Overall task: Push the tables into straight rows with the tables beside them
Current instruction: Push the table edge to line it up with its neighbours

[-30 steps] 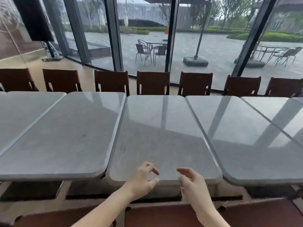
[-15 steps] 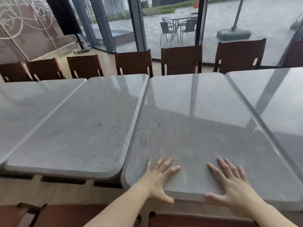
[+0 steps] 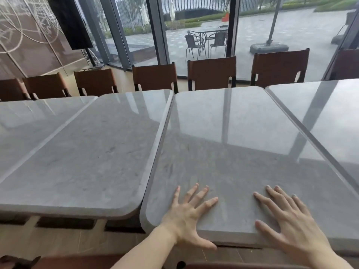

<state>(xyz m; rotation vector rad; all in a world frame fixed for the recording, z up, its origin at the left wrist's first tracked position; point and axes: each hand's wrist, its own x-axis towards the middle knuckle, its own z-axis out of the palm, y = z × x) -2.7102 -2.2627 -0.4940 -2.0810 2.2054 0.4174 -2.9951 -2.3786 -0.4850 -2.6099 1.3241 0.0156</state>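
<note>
Where the glass wall shows a paved terrace, you stand in a dining room before a run of grey stone-topped tables. Item: centre table, directly before you, its long axis running away from you toward the glass, near edge jutting closer to you than its neighbour's. Item: left table, flank just beside the centre table's, a thin seam between. Item: right table, likewise close alongside. Item: brown chairs, ranged along the far edges. Item: black panel on a stand, far left. Your left hand and right hand lie flat, fingers spread, on the centre table's near edge, gripping nothing.
</note>
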